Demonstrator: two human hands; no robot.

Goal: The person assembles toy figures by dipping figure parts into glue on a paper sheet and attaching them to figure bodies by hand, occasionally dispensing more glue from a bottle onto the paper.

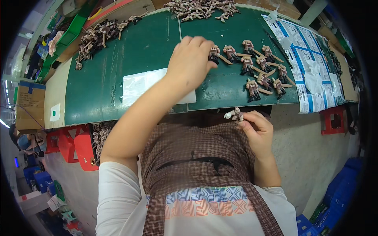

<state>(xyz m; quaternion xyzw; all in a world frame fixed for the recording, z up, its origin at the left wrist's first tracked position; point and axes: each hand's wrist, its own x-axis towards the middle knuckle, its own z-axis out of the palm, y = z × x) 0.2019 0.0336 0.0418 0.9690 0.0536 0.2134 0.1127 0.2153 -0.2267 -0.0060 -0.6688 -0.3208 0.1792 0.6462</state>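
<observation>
My left hand [191,59] reaches across the green table [118,70] and its fingers close on a small brown toy figure [214,54] at the left end of a row. Several finished figures with tan sticks [262,72] stand in rows to its right. My right hand [256,128] is held near my lap, just below the table's front edge, pinching a small pale figure part [235,114] between thumb and fingers.
A clear plastic sheet [141,84] lies under my left forearm. Heaps of loose figure parts sit at the back centre [201,8] and back left [98,35]. Printed blue-and-white sheets with small plastic bags [311,67] cover the table's right. Red stools [78,145] stand below.
</observation>
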